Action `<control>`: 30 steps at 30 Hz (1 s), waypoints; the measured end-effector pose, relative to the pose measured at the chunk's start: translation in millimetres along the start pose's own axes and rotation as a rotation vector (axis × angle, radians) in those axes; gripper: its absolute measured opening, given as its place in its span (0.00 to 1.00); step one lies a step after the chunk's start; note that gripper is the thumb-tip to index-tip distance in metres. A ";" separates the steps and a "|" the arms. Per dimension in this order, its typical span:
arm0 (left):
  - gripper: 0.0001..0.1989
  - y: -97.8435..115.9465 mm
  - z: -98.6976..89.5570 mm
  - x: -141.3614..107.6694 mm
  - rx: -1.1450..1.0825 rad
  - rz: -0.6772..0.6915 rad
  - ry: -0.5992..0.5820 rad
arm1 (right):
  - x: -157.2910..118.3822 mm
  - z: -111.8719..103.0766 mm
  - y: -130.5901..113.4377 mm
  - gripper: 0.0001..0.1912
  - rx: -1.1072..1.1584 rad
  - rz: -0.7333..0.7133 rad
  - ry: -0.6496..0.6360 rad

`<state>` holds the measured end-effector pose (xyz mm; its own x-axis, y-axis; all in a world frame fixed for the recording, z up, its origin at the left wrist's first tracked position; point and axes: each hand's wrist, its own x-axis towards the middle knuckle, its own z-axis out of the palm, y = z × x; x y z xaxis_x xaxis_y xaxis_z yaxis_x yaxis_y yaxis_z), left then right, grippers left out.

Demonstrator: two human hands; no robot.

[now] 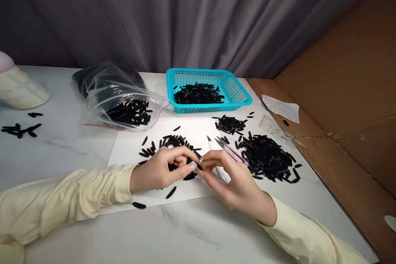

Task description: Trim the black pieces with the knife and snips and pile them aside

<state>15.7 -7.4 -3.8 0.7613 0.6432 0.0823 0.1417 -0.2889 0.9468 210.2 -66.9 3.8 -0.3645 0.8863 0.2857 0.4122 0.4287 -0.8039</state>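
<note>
Above a white sheet [123, 152], my left hand [168, 167] and my right hand [227, 177] meet with thumbs and index fingers pinched together. Between the fingertips is a small black piece [199, 166], mostly hidden; both hands grip it. Behind and below my left hand, a loose heap of black pieces [175, 140] spreads over the sheet. Beside my right hand lie pink-handled scissors [232, 151] and a white pen-like tool [210, 142], partly covered by the hand. A bigger black heap [267, 157] is to the right.
A blue basket [212, 109] holding black pieces stands at the back. Left of it lie open clear bags [123, 90] with black pieces. A pale container [23, 84] and stray pieces [21, 130] are far left. Cardboard [343, 74] rises along the right edge.
</note>
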 end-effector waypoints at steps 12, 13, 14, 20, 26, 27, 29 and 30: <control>0.14 1.0 -0.1 1.2 0.054 -0.010 0.041 | -3.5 -1.3 2.1 0.13 -0.147 -0.075 0.230; 0.14 0.7 0.0 1.2 0.062 0.002 0.044 | -3.6 -1.4 2.2 0.13 -0.174 -0.093 0.232; 0.14 0.2 0.1 1.2 0.070 0.016 0.049 | -3.7 -1.4 2.3 0.13 -0.199 -0.112 0.232; 0.11 -4.5 0.8 1.3 0.113 0.065 0.088 | -5.1 0.3 3.2 0.14 -0.266 -0.158 0.220; 0.10 -5.1 0.3 1.1 0.129 0.071 0.091 | -5.7 -0.1 2.4 0.14 -0.190 -0.129 0.213; 0.10 -5.0 0.1 0.9 0.130 0.067 0.091 | -5.7 -0.3 2.1 0.13 -0.176 -0.120 0.214; 0.10 -4.7 -0.1 0.2 0.134 0.057 0.091 | -5.6 -0.8 1.2 0.13 -0.157 -0.104 0.220; 0.10 -4.6 -0.1 0.0 0.136 0.053 0.091 | -5.5 -1.0 0.7 0.13 -0.151 -0.098 0.226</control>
<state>15.0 -6.0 -8.1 0.7102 0.6845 0.1646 0.1921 -0.4133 0.8901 213.3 -71.3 2.1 -0.2200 0.8486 0.4811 0.5102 0.5204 -0.6847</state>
